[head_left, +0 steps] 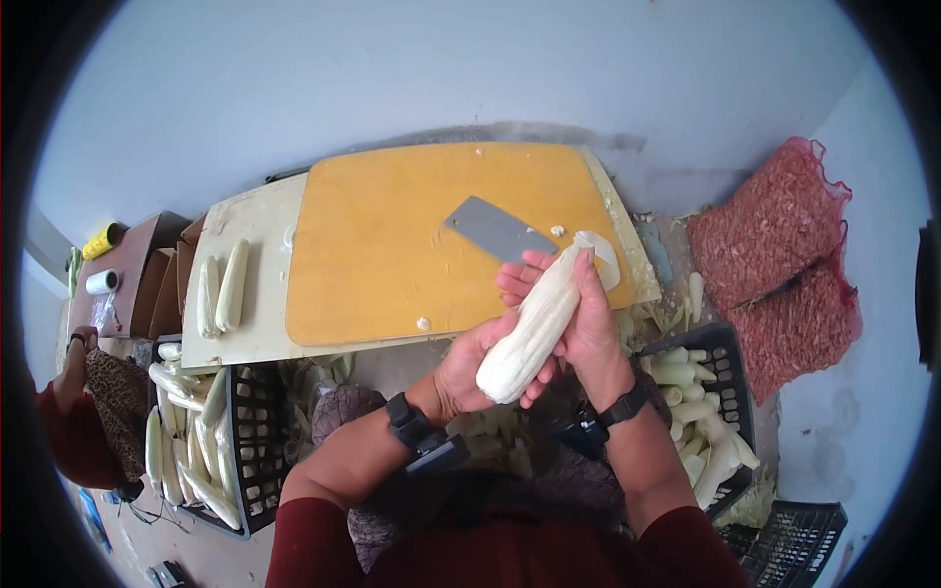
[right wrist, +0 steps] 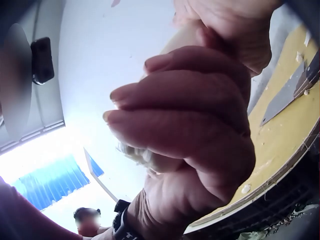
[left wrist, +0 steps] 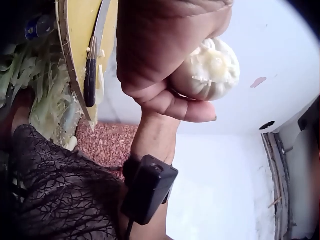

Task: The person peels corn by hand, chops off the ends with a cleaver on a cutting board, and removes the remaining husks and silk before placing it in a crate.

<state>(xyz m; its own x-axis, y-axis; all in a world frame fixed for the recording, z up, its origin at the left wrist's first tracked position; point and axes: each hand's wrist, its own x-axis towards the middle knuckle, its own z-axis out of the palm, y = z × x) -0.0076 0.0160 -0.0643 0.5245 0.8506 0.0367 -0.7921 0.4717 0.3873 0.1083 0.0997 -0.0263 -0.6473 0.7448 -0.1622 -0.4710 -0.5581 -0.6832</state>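
Observation:
Both hands hold one pale ear of corn (head_left: 534, 323), still wrapped in whitish husk, tilted with its blunt cut end toward the body. My left hand (head_left: 470, 363) cradles the lower part, its fingers reaching round beneath; the right wrist view shows these fingers (right wrist: 175, 105) curled over the ear. My right hand (head_left: 593, 318) grips the upper part, thumb lying along the top near a loose flap of husk (head_left: 606, 263). In the left wrist view the cut end (left wrist: 215, 70) pokes out between the hands. A cleaver (head_left: 500, 227) lies on the yellow board (head_left: 382, 235) just beyond them.
Two husked-down ears (head_left: 232, 284) lie left of the board. Black crates with corn stand on either side, left (head_left: 253, 451) and right (head_left: 750, 392). Red mesh sacks (head_left: 774, 235) lean at the right wall. Another person (head_left: 71, 431) is at far left. Husk scraps (left wrist: 47, 95) lie below the board.

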